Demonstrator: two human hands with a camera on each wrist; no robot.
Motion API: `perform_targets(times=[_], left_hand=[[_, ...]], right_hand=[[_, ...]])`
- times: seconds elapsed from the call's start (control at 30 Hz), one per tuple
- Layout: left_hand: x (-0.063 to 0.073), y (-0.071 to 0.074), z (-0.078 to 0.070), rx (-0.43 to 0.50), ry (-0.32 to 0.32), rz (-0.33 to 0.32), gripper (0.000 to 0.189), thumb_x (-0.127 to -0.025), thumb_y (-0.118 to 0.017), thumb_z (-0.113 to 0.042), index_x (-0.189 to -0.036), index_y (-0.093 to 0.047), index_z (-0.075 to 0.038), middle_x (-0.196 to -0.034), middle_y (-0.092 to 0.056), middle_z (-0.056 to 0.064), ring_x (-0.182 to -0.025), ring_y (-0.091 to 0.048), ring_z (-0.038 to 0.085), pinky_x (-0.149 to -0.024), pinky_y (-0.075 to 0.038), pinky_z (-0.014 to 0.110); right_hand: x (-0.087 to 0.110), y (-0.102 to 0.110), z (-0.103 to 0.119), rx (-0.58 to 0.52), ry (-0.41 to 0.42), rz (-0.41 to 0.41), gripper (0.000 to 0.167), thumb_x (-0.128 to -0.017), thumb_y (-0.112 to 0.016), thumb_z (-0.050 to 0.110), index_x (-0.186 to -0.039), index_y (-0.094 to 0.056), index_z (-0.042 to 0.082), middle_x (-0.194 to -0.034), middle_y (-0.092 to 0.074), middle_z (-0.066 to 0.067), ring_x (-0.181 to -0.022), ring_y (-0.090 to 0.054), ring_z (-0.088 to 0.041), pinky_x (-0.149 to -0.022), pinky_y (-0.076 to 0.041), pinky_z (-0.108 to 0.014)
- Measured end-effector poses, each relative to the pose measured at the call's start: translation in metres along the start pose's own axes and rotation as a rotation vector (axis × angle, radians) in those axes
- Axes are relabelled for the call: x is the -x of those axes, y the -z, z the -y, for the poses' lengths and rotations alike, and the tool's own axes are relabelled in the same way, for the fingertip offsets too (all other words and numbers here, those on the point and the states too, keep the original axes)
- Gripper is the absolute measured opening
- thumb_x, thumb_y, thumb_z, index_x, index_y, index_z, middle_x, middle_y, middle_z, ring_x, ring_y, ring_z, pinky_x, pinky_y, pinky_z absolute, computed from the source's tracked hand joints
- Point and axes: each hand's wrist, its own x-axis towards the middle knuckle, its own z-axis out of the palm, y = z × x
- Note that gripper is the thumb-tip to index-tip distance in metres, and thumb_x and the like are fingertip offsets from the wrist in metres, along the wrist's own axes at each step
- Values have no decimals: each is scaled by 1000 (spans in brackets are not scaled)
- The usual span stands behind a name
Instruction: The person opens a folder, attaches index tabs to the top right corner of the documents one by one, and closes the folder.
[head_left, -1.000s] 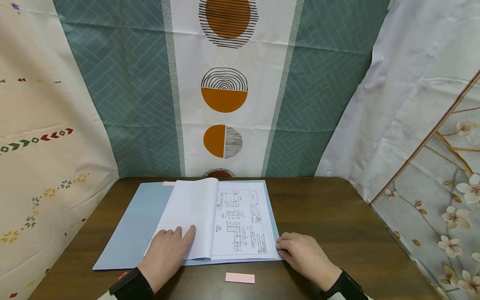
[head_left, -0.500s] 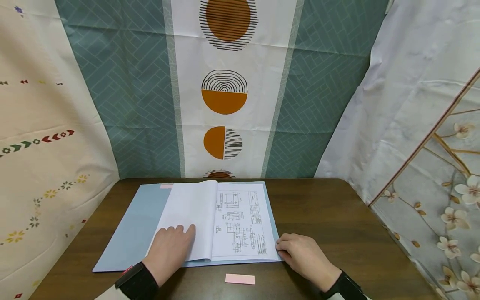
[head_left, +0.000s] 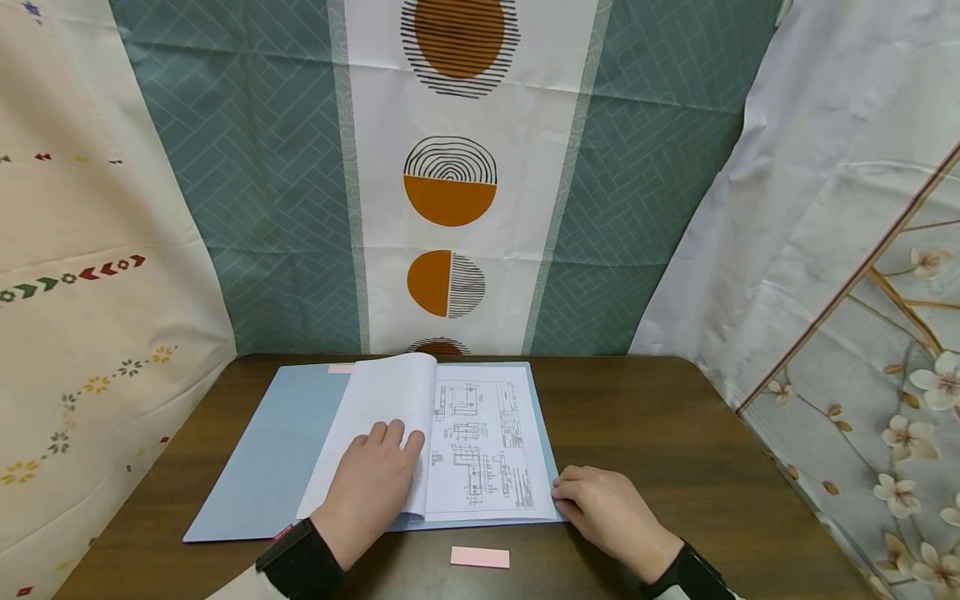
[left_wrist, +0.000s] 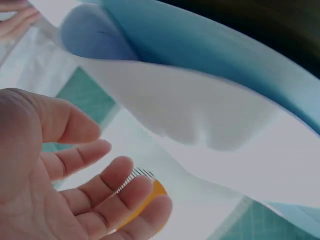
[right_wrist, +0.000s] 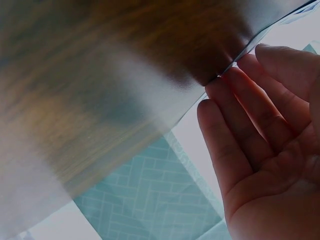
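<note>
A blue folder (head_left: 255, 467) lies opened flat, with white sheets inside. One blank white page (head_left: 378, 396) is turned to the left and bulges near the fold. To its right is a page with technical drawings (head_left: 480, 442). My left hand (head_left: 375, 475) is over the blank page near the fold, its fingers loosely bent. In the left wrist view, the left hand (left_wrist: 95, 175) holds nothing, and the curved page (left_wrist: 200, 110) is beside it. My right hand (head_left: 607, 508) rests at the folder's lower right edge. In the right wrist view, the right hand's fingertips (right_wrist: 215, 90) meet that edge, fingers nearly straight.
A pink paper strip (head_left: 480, 557) lies on the brown wooden table (head_left: 660, 417) in front of the folder. Another pink strip (head_left: 341, 368) shows at the folder's top edge. Patterned curtains (head_left: 637, 167) hang behind and at both sides of the table.
My left hand has slid right and slightly up across the blank page, toward the fold. The page's top near the fold bulges a little higher. My right hand has stayed put.
</note>
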Motion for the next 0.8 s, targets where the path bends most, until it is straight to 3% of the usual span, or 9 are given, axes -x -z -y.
perform_targets(times=[0.17,0.27,0.53,0.67,0.8], left_hand=[[0,5,-16,135,-102,-66,29,-94,-86,-21,-113,-72,-5,-100,-64,10,-90,-60,26,-72,-58,41],[2,6,-25,204,-166,-55,27,-94,-87,-25,-112,-75,-9,-102,-67,6,-91,-62,23,-73,-57,38],[5,12,-39,338,-321,101,30,-93,-90,-36,-112,-77,-17,-98,-66,-6,-87,-57,13,-74,-51,30],[6,13,-44,400,-359,196,32,-94,-89,-44,-112,-78,-20,-93,-61,-12,-84,-48,7,-74,-45,26],[7,11,-48,421,-378,241,34,-93,-90,-48,-112,-77,-22,-93,-58,-15,-84,-46,5,-74,-43,25]], right_hand=[[0,-1,0,3,-5,4,14,-88,-95,12,-99,-87,14,-103,-79,6,-94,-75,-13,-80,-64,-37],[0,-1,0,7,0,-4,13,-88,-94,13,-99,-87,14,-103,-79,6,-93,-75,-13,-80,-64,-37],[0,-1,0,-1,0,-14,13,-88,-94,13,-99,-87,13,-103,-78,6,-92,-75,-13,-80,-64,-37],[-1,-1,0,-2,-3,-11,13,-88,-94,14,-99,-87,14,-102,-78,6,-91,-74,-12,-79,-64,-37],[-1,0,0,-3,-8,-9,12,-88,-94,14,-98,-87,14,-101,-78,7,-90,-74,-12,-79,-64,-37]])
